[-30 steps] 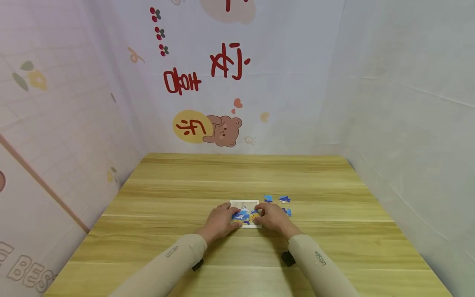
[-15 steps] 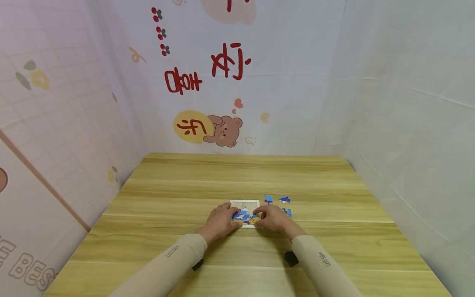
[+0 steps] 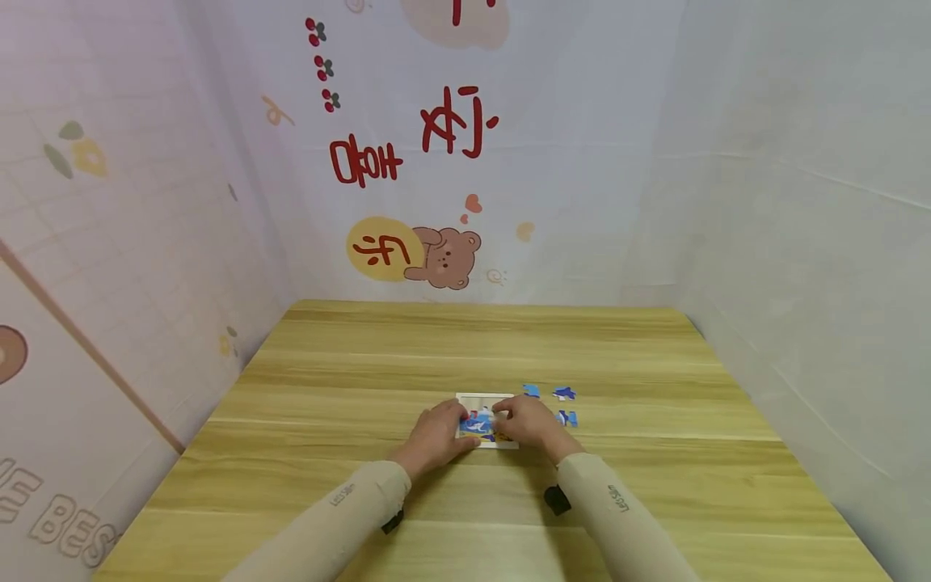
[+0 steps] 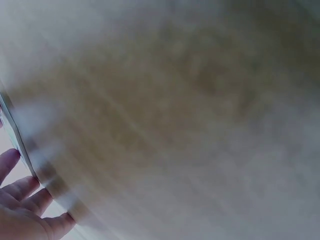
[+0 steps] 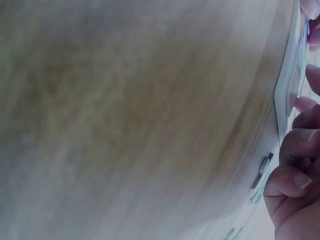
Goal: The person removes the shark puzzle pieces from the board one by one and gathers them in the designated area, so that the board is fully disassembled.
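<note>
A white-rimmed jigsaw puzzle tray (image 3: 485, 394) lies on the table, with blue sea-picture pieces (image 3: 476, 425) in its lower part. The left hand (image 3: 432, 432) grips its left side, thumb at the near edge; the left wrist view shows fingertips against the tray's edge (image 4: 20, 142). Over the right part of the tray, the right hand (image 3: 531, 420) bends its thumb and forefinger about a puzzle piece, which those fingers mostly hide. In the right wrist view, its other fingers (image 5: 290, 180) are curled beside the tray.
Right of the tray lie loose puzzle pieces: a light blue one (image 3: 532, 390), a dark blue one (image 3: 563, 394) and another blue one (image 3: 567, 419) near the right hand. White printed cloth walls (image 3: 582, 162) enclose the wooden table (image 3: 364, 347).
The right hand has shifted slightly over the tray, and the yellow sun-patterned piece seen by its fingertips is now largely covered. The left hand keeps its hold. The head view has turned slightly left.
</note>
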The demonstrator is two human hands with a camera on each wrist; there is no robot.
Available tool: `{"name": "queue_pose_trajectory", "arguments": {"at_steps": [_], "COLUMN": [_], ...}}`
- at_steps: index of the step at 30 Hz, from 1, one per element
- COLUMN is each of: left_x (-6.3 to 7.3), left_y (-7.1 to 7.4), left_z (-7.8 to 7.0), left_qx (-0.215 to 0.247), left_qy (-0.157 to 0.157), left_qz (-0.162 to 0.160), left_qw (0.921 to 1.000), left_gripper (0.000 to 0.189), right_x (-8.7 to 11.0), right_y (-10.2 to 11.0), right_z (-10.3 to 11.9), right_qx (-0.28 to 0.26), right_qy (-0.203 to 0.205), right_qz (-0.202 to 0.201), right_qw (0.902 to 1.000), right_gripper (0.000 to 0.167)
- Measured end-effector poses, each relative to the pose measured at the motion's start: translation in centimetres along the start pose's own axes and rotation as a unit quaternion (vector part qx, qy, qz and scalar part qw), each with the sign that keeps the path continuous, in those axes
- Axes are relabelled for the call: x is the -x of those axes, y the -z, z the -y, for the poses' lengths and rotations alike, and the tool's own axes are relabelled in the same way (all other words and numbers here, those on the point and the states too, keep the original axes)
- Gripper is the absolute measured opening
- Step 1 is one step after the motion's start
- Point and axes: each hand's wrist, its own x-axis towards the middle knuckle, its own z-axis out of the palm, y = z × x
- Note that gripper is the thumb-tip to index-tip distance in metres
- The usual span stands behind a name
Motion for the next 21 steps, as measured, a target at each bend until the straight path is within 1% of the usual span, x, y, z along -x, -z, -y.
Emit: {"name": "queue_pose_trajectory", "arguments": {"at_steps": [3,6,9,13,17,21], "left_x": [-0.07,-0.21,-0.38,-0.57,-0.68,-0.67], "left_y": [-0.09,-0.27,-0.50,-0.69,-0.67,-0.76], "left_z": [-0.38,-0.76,-0.96,-0.93,-0.82,-0.75], "left_qx": [0.002,-0.003,-0.008,-0.008,-0.006,-0.003], "left_qy": [0.011,0.027,0.040,0.045,0.047,0.050], "left_qz": [-0.007,-0.020,-0.027,-0.029,-0.032,-0.027], "left_qw": [0.9999,0.9994,0.9988,0.9985,0.9984,0.9984], "left_gripper": [0.034,0.031,0.030,0.029,0.030,0.030], "right_x": [-0.16,-0.28,-0.26,-0.25,-0.44,-0.58], "right_y": [0.00,0.00,0.00,0.06,-0.01,-0.24], "right_z": [0.06,0.04,0.09,0.24,0.37,0.47], "right_qx": [0.011,0.004,-0.019,-0.051,-0.076,-0.104], "right_qy": [-0.002,-0.007,-0.015,-0.029,-0.038,-0.035], "right_qz": [-0.004,-0.006,-0.007,-0.020,-0.041,-0.061], "right_qw": [0.9999,1.0000,0.9997,0.9981,0.9956,0.9921], "right_gripper": [0.031,0.029,0.029,0.026,0.019,0.011]}}
